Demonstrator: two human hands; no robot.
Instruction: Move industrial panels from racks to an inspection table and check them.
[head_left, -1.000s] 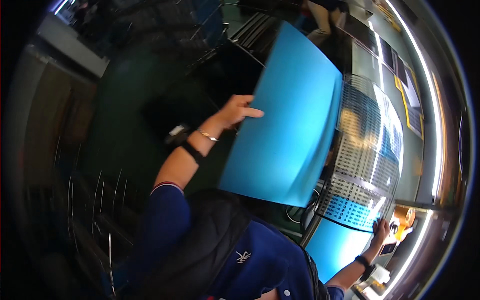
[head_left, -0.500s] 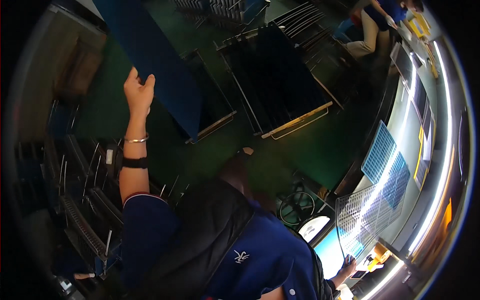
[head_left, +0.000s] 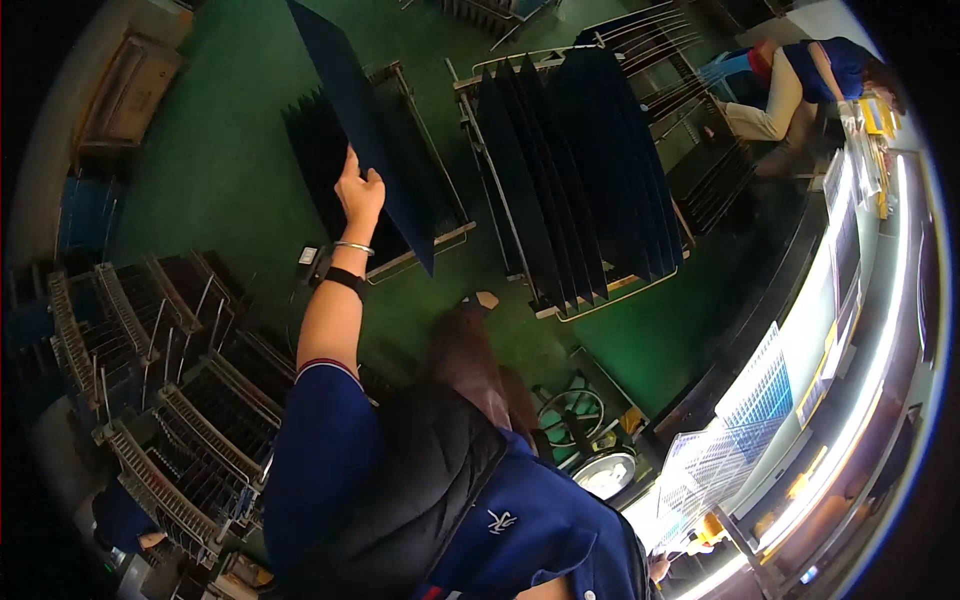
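Note:
My left hand point(head_left: 360, 195) is stretched out ahead, its fingers closed around the near edge of a thin dark blue panel point(head_left: 365, 110). The panel stands tilted above a metal-framed rack point(head_left: 455, 236) with similar dark panels point(head_left: 318, 150) beside it. At the lower right, my right hand point(head_left: 658, 567) is partly hidden at the lit bench. It grips the near corner of a translucent gridded sheet point(head_left: 700, 470), though glare blurs the fingers. A blue gridded sheet point(head_left: 760, 385) overlaps its far end.
A second rack point(head_left: 515, 285) holds several upright dark panels point(head_left: 590, 170). Slotted metal racks point(head_left: 190, 420) crowd the left. A handwheel point(head_left: 572, 412) stands by the bench. Another person point(head_left: 790, 90) bends at the far right. Green floor point(head_left: 220, 170) lies between the racks.
My view has turned, shifting the racks in the picture. The left hand with the blue panel appears farther right, with the panel more edge-on. The right hand and gridded sheet appear lower.

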